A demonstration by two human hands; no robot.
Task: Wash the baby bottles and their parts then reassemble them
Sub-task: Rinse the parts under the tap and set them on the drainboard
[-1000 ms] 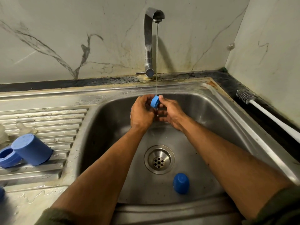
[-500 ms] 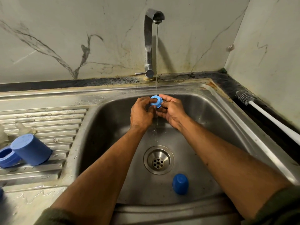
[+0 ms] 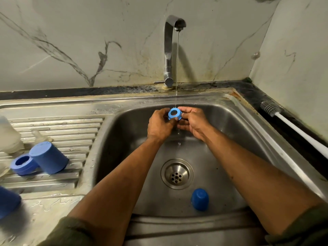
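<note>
Collar ring (image 3: pixel 174 113), light blue plastic w/ round centre hole, is held at frame centre, just above mid-height, under a thin water stream (image 3: pixel 177 68) from the steel tap (image 3: pixel 168 50). Its hole faces up and toward the camera; short axis tilted that way, ridged rim on the lower side. It is pinched between both hands: left hand (image 3: pixel 159 125) fingers curled on its left edge, right hand (image 3: pixel 193 123) fingers curled on its right edge. Both are over the basin of the stainless sink (image 3: pixel 230 139), dull and water-spotted, w/ round perforated drain (image 3: pixel 177 174) below the hands.

A dark blue domed cap (image 3: pixel 199 199) sits mouth-down on the basin floor, lower centre-right, near the drain.

On the ribbed drainboard (image 3: pixel 71 132), left of frame: a matte blue cylindrical cap (image 3: pixel 48 158) lying tilted, touching a second blue ring (image 3: pixel 23 164) w/ hole facing up. A clear teat (image 3: pixel 40 136) and a translucent bottle (image 3: pixel 8 135) are seen behind them at far left. Another blue part (image 3: pixel 8 201) is cut off at lower left; blurred, type can't be told.

At right edge, a bottle brush (image 3: pixel 271 109) w/ grey bristles and white handle lies along the dark counter.
</note>
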